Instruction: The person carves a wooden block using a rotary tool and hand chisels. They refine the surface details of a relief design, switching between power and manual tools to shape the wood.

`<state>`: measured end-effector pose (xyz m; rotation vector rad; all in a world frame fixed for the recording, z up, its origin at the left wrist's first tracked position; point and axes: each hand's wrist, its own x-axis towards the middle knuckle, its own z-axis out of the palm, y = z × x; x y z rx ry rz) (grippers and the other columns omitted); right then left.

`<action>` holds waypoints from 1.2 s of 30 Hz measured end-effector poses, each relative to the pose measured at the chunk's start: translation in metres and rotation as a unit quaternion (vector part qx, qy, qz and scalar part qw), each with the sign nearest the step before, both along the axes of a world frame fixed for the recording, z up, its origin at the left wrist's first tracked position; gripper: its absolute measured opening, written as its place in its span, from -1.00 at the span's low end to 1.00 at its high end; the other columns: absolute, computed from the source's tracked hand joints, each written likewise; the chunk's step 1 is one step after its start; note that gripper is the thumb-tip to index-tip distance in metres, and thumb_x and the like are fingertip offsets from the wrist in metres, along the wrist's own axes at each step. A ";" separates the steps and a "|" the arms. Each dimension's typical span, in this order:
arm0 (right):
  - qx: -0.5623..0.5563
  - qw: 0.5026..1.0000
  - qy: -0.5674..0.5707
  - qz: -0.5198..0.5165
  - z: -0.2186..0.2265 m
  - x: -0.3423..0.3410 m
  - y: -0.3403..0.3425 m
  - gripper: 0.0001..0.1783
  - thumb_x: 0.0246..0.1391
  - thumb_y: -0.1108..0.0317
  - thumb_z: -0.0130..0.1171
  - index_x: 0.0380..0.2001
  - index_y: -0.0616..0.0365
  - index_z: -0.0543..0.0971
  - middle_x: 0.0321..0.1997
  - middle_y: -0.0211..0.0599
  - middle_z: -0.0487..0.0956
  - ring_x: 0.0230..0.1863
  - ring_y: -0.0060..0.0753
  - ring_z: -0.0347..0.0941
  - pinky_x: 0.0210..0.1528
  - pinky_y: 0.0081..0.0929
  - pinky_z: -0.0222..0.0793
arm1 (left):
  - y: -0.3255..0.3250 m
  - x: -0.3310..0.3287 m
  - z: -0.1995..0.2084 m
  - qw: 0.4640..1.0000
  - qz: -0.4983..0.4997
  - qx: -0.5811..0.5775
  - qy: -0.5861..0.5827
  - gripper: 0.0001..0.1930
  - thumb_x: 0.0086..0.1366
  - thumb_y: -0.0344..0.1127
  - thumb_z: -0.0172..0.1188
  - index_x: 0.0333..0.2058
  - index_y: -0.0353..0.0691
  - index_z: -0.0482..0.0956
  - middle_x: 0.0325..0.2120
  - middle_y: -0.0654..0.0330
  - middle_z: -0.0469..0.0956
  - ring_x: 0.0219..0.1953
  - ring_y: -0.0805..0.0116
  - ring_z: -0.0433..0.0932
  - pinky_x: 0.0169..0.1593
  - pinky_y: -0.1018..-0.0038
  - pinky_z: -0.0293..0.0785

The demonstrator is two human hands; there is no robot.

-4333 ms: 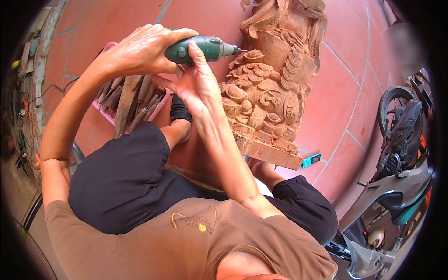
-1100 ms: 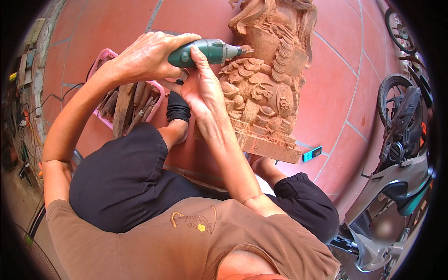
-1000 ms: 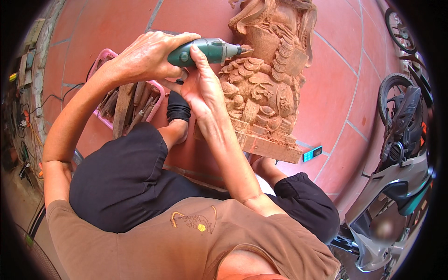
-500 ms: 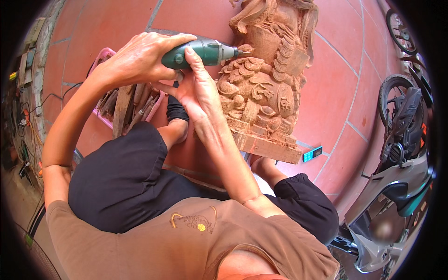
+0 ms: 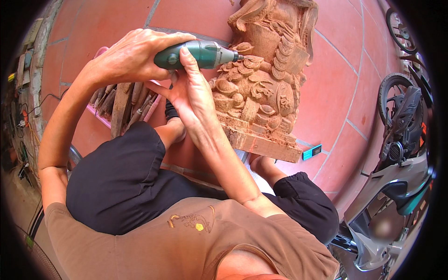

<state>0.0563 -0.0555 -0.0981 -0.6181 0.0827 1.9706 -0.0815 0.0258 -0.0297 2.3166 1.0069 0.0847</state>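
A green rotary tool [image 5: 201,54] with a grey nose lies level between my two hands. My left hand [image 5: 133,57] wraps over its rear end from the left, closed on it. From below, my right hand [image 5: 192,86] grips the body, thumb laid along its near side. The tool's tip points right and meets, or nearly meets, the edge of a carved wooden statue [image 5: 261,88], close to its coin-shaped discs; the bit is too small to make out. Wood dust coats the statue's reliefs, and its squared base [image 5: 263,145] faces me.
A pink basket [image 5: 100,116] of wooden-handled tools stands left, partly behind my left arm. A turquoise phone [image 5: 311,152] lies on the red tiled floor [image 5: 333,93] beside the base. A motorbike [image 5: 396,186] stands at right. Cables [image 5: 35,109] run along the left edge.
Both hands and the rotary tool have shifted slightly left, and the tip now sits a little lower and farther left along the statue's edge. The grip looks the same.
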 end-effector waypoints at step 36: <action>0.010 1.000 -0.001 -0.008 -0.010 0.000 -0.002 -0.39 0.21 0.02 0.18 0.23 0.00 0.29 0.16 -0.27 0.43 0.22 -0.26 0.38 0.15 0.26 0.39 | 0.001 0.008 0.005 0.999 0.002 -0.032 0.023 -0.11 -0.23 -0.31 0.41 0.23 -0.05 0.37 -0.20 -0.07 0.62 -0.17 -0.09 0.60 -0.07 0.14 0.49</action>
